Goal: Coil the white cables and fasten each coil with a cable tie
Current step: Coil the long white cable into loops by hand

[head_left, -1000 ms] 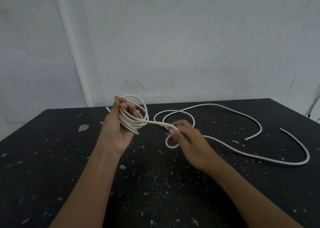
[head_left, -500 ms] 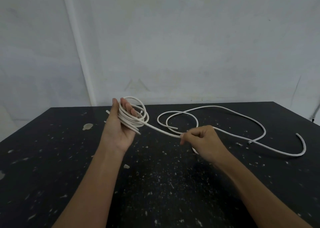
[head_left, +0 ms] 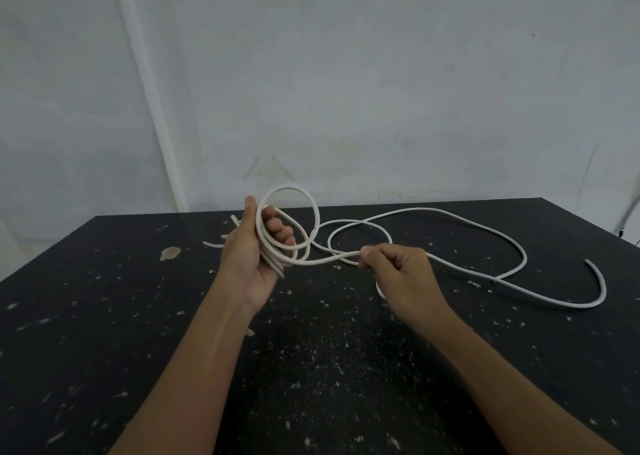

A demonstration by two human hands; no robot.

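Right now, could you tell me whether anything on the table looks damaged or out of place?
The black table is chipped and flecked with pale specks, with one larger bare patch left of the left hand. The white cable looks intact.

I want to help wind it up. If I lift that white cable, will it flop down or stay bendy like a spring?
Probably springy: the white cable lies on the table in wide curves, not sharp folds. The coil in the left hand may spring open if released. It looks light; the right hand lifts it with a pinch.

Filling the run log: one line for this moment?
coiling | left hand grips cable coil | right hand pinches white cable | untied
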